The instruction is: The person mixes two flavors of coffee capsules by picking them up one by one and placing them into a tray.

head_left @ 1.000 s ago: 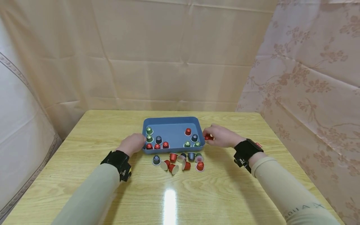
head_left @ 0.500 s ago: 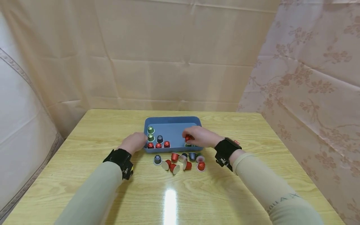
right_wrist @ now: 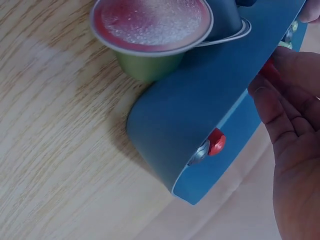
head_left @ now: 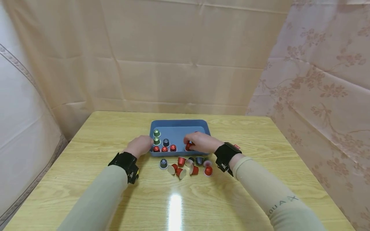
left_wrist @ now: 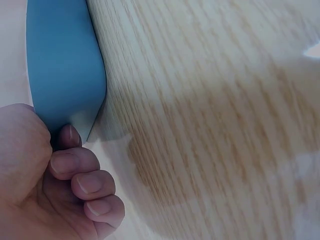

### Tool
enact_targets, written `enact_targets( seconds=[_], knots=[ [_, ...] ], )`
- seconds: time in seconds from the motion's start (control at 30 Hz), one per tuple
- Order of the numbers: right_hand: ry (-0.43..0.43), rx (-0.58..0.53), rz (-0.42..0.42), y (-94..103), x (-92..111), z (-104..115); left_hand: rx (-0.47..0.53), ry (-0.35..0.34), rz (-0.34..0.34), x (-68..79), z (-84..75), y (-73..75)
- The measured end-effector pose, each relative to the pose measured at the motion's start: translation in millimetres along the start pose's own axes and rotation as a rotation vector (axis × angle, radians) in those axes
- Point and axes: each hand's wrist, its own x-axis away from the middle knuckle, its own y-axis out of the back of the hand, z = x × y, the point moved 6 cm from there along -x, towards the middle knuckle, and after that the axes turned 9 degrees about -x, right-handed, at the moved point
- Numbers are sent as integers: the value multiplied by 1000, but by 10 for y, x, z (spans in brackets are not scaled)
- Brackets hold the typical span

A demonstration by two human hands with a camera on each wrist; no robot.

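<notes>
A blue tray (head_left: 179, 131) stands on the table with coffee capsules in it. My left hand (head_left: 140, 146) holds the tray's left side; in the left wrist view the thumb and index finger pinch its wall (left_wrist: 65, 65), the other fingers curled. Over the front right part of the tray, my right hand (head_left: 200, 142) pinches a red coffee capsule (head_left: 188, 147), mostly hidden by the fingers in the right wrist view. Left in the tray are two green capsules (head_left: 156, 141), a dark blue capsule (head_left: 166, 142) and a front row of red capsules (head_left: 164, 149). My right hand covers the capsules at the right.
In front of the tray several loose capsules lie on the wooden table (head_left: 115, 199), some tipped over: a dark blue capsule (head_left: 163, 164) at the left, a red capsule (head_left: 208, 171) at the right. A green capsule (right_wrist: 150, 65) lies close against the tray's outer wall.
My right hand has moved left with the red capsule, from beside the tray's right edge to inside its front right part. The left hand stays at the tray's left side.
</notes>
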Motion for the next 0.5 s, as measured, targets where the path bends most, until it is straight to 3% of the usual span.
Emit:
enact_targets(
  seconds=[0.27, 0.5],
  knots=[
    [17, 7, 4, -10, 9, 20, 6, -2, 3, 12, -4, -5],
    [114, 3, -8, -15, -25, 194, 16, 8, 2, -6, -1, -11]
  ],
)
